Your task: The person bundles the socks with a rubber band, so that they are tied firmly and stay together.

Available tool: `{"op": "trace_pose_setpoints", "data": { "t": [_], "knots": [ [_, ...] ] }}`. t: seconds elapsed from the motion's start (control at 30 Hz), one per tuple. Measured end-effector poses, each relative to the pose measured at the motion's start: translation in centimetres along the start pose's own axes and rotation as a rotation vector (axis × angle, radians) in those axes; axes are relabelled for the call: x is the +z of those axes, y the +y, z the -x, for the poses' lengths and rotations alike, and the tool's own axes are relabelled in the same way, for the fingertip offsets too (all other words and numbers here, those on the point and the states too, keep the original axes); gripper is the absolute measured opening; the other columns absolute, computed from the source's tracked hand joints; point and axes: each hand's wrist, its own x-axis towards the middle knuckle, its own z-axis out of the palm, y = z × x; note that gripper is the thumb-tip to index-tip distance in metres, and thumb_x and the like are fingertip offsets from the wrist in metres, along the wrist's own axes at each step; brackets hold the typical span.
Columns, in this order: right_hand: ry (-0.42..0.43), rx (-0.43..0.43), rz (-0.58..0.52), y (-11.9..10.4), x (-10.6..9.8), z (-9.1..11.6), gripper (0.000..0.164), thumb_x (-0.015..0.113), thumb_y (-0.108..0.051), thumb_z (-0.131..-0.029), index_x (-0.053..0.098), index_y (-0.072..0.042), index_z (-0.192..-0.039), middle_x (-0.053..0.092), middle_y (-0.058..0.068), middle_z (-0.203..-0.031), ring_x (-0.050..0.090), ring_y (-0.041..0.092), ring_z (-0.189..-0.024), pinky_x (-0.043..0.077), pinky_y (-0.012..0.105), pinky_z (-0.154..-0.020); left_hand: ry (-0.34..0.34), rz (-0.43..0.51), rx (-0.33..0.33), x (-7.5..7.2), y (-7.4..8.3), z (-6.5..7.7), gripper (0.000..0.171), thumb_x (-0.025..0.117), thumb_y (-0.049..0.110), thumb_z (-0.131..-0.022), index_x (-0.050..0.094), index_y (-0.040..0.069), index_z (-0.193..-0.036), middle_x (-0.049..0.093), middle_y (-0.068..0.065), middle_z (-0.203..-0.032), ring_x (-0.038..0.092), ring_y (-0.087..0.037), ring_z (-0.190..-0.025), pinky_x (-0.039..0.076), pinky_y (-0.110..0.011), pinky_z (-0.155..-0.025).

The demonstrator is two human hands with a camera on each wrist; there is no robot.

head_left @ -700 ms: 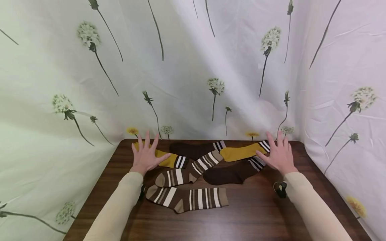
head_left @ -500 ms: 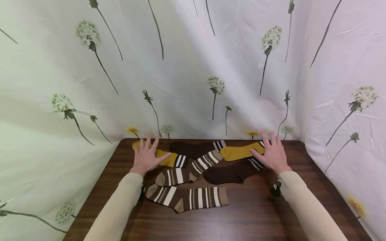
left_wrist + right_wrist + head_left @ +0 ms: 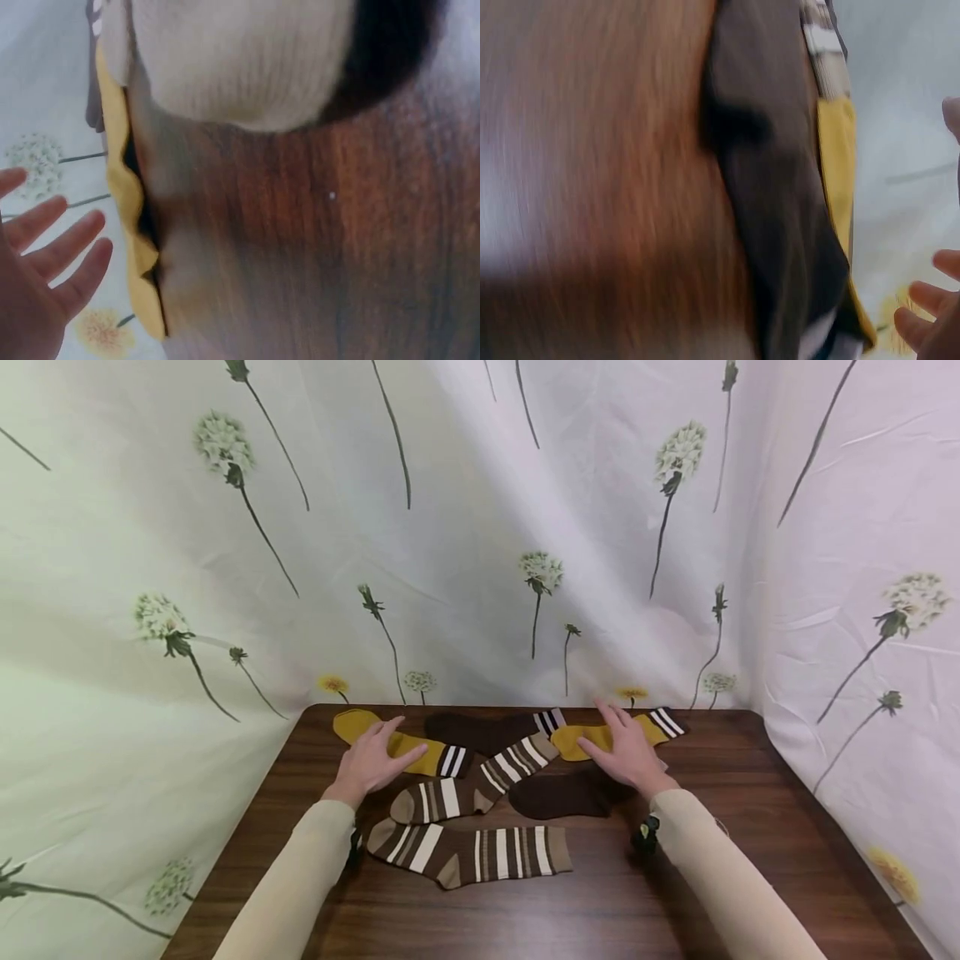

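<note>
In the head view my left hand (image 3: 369,763) hovers over the left yellow sock (image 3: 420,753), fingers loosely extended and holding nothing. My right hand (image 3: 624,748), fingers spread, is above the right yellow sock (image 3: 654,727) and partly covers a dark brown sock (image 3: 558,795). Between the hands lies a striped brown sock (image 3: 448,798), bent at the heel. Nearer the front, a second striped sock (image 3: 495,855) lies flat. Another dark brown sock (image 3: 480,732) is at the back. The left wrist view shows the hand's fingers (image 3: 84,281) apart from the yellow sock (image 3: 124,172).
The socks lie on a dark wooden table (image 3: 480,927). A white cloth with dandelion print (image 3: 465,543) hangs behind and along both sides, close to the table's back edge. Small dark wrist cameras (image 3: 647,833) sit under the cuffs.
My right hand has moved left, from the striped cuff of the right yellow sock to above its middle. My left hand's fingers have drawn in and lowered slightly. The socks lie as before.
</note>
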Motion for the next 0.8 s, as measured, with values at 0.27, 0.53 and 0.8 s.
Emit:
{"op": "trace_pose_setpoints", "data": {
  "t": [0.27, 0.53, 0.8],
  "knots": [
    [-0.013, -0.026, -0.052, -2.7, 2.9, -0.1, 0.069, 0.069, -0.041, -0.102, 0.046, -0.010, -0.159, 0.051, 0.023, -0.153, 0.048, 0.047, -0.138, 0.042, 0.067, -0.109, -0.083, 0.120, 0.035, 0.1, -0.3, 1.1, 0.071, 0.060, 0.067, -0.098, 0.069, 0.006, -0.134, 0.068, -0.015, -0.131, 0.062, -0.038, -0.122, 0.049, -0.059, -0.102],
    [-0.023, -0.126, -0.113, -4.1, 5.1, -0.9, 0.053, 0.074, -0.023, -0.100, 0.059, 0.000, -0.146, 0.068, 0.020, -0.131, 0.067, 0.036, -0.115, 0.055, 0.055, -0.096, -0.186, 0.195, 0.128, 0.1, -0.4, 1.8, 0.027, 0.076, 0.037, -0.096, 0.076, 0.011, -0.102, 0.072, 0.001, -0.094, 0.064, -0.014, -0.086, 0.055, -0.038, -0.080],
    [-0.060, -0.121, -0.121, -5.1, 6.1, -1.2, 0.049, 0.076, -0.017, -0.097, 0.063, -0.002, -0.142, 0.069, 0.016, -0.119, 0.067, 0.029, -0.099, 0.057, 0.050, -0.086, -0.301, 0.216, 0.150, -0.6, -1.0, 2.9, 0.024, 0.084, 0.033, -0.090, 0.075, 0.012, -0.098, 0.069, 0.004, -0.086, 0.061, -0.013, -0.082, 0.052, -0.036, -0.078]
  ]
}}
